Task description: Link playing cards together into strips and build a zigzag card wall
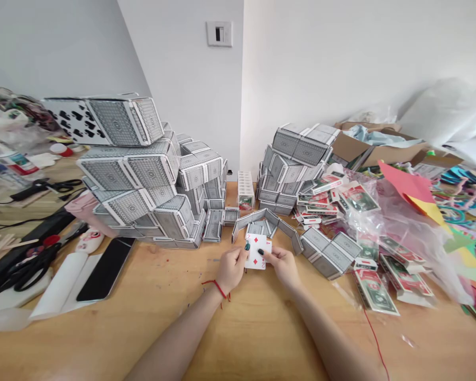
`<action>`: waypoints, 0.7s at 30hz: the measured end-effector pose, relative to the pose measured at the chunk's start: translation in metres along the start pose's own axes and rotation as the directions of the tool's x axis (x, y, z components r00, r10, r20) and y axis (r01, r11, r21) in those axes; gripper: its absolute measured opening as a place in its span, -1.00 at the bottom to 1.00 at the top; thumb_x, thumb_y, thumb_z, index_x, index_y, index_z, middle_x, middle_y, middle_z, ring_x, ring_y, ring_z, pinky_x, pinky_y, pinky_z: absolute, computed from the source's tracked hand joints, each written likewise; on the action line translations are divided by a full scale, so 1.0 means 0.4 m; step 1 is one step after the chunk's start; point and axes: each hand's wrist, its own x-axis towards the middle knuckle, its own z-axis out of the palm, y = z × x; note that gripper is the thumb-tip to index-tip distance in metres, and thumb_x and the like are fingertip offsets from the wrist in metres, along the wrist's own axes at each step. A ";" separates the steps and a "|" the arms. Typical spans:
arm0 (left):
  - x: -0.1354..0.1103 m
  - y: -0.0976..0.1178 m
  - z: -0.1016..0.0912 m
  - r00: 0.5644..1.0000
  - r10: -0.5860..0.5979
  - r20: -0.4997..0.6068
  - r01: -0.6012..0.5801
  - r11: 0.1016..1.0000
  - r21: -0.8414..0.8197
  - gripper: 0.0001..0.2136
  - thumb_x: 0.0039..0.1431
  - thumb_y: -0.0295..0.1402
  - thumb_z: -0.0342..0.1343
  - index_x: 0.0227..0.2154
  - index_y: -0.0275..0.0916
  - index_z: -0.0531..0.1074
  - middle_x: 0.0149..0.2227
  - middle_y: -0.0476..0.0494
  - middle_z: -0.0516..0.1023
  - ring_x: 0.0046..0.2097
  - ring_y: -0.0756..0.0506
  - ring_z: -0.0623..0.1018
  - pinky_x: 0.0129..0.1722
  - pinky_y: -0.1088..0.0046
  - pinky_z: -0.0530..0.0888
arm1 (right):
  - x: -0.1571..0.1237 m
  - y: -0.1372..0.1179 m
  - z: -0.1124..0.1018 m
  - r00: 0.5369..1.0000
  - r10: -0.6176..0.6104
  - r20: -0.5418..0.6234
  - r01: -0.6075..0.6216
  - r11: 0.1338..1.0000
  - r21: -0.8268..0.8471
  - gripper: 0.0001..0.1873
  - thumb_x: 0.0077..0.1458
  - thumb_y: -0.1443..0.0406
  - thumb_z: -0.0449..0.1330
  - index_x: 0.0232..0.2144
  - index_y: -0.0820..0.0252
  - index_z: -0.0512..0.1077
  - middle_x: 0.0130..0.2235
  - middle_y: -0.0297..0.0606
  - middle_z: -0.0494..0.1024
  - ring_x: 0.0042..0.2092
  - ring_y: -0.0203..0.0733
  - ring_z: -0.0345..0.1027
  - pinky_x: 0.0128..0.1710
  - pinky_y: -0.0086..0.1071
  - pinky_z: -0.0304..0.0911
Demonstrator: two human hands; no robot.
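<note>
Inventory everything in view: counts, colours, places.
playing card: one, white with red diamonds, between both hands
left card stack: one, grey, table's left
right card stack: one, grey, table's back right
dollar-print cards: several, green and red, right
plastic bag: one, clear, right
cardboard box: one, brown, back right
scissors: one pair, black, far left
phone: one, black, left
table: one, light wood, beneath everything
left hand: one, red string at wrist, on card
right hand: one, bare, on card
</note>
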 end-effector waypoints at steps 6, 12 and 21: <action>-0.002 0.010 -0.003 0.995 0.058 0.080 -0.062 0.997 0.047 -0.66 0.15 -0.26 -0.15 -0.70 -0.26 0.14 -0.66 0.05 0.22 -0.55 0.07 0.24 -0.53 0.57 0.15 | 0.008 -0.004 -0.014 0.998 -0.037 -0.059 0.035 0.999 -0.028 -0.63 -0.29 0.09 0.30 -0.49 0.31 0.50 -0.51 -0.20 0.54 -0.48 -0.22 0.35 -0.44 -0.37 0.25; -0.005 0.007 -0.003 0.988 0.034 0.151 -0.020 0.995 -0.099 -0.65 0.18 -0.24 -0.19 -0.67 -0.26 0.20 -0.64 0.01 0.31 -0.52 0.05 0.31 -0.49 0.56 0.22 | 0.007 -0.007 -0.017 0.998 -0.046 -0.051 0.043 0.996 -0.075 -0.65 -0.24 0.09 0.28 -0.54 0.31 0.49 -0.52 -0.20 0.53 -0.48 -0.23 0.34 -0.45 -0.39 0.23; -0.001 0.003 -0.007 0.972 -0.082 0.222 0.140 0.956 -0.258 -0.63 0.14 -0.15 -0.15 -0.65 -0.28 0.22 -0.66 0.04 0.29 -0.57 0.06 0.32 -0.56 0.57 0.21 | 0.010 -0.005 -0.018 1.000 -0.015 0.004 0.016 0.997 -0.075 -0.62 -0.26 0.07 0.29 -0.49 0.30 0.51 -0.53 -0.20 0.53 -0.46 -0.19 0.35 -0.42 -0.35 0.25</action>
